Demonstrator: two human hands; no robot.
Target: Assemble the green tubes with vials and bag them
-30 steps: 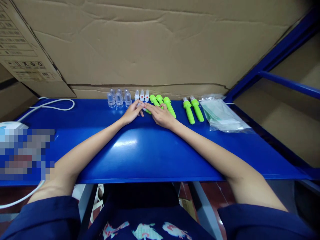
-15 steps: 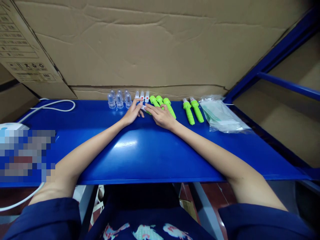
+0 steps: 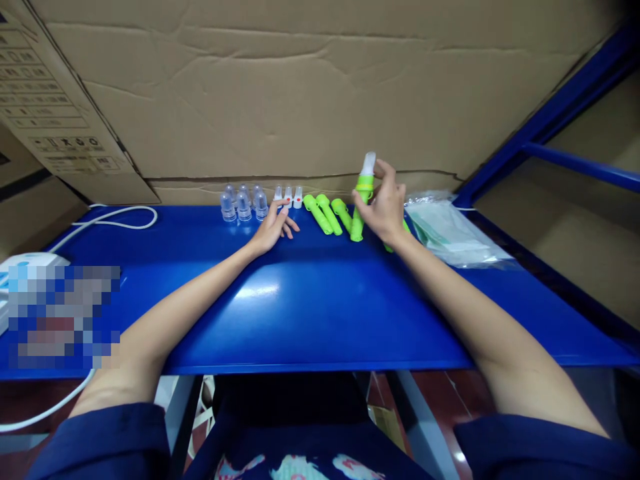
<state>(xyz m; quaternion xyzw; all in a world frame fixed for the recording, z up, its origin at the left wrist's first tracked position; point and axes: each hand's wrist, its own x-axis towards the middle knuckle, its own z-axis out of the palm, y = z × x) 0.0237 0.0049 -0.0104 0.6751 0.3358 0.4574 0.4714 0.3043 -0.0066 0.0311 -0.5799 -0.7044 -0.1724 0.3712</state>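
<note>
One green stick (image 3: pixel 364 187), held in the right hand (image 3: pixel 386 203), above or against the far part of the desk (image 3: pixel 300 313), right of the middle; contact between lower end and desk impossible to tell. Whitish tip (image 3: pixel 369 163) pointing up and away, green body below; long axis close to upright in view, top leaning slightly to the right. Right hand closed around the upper body from the right, thumb across the near face, other fingers curled behind, partly hidden. Just left of the stick, three green sticks (image 3: pixel 343 215) lying on the desk, capped ends toward the back, long axes slanting down to the right, roughly side by side. Behind the right hand and wrist, more green parts (image 3: pixel 405 227), mostly covered. Farther left, the left hand (image 3: pixel 270 230), loosely open with fingers spread apart, no visible hold on anything, index finger in front of three small white-based clear tips (image 3: pixel 299 198); touch there impossible to tell. Left of those, six clear domed caps (image 3: pixel 243 207) standing in two rows. On the far right, a clear plastic bag (image 3: pixel 455 237) lying flat. Along the back, a cardboard wall (image 3: pixel 300 100); on the left, a looped white cable (image 3: pixel 133 227).
</note>
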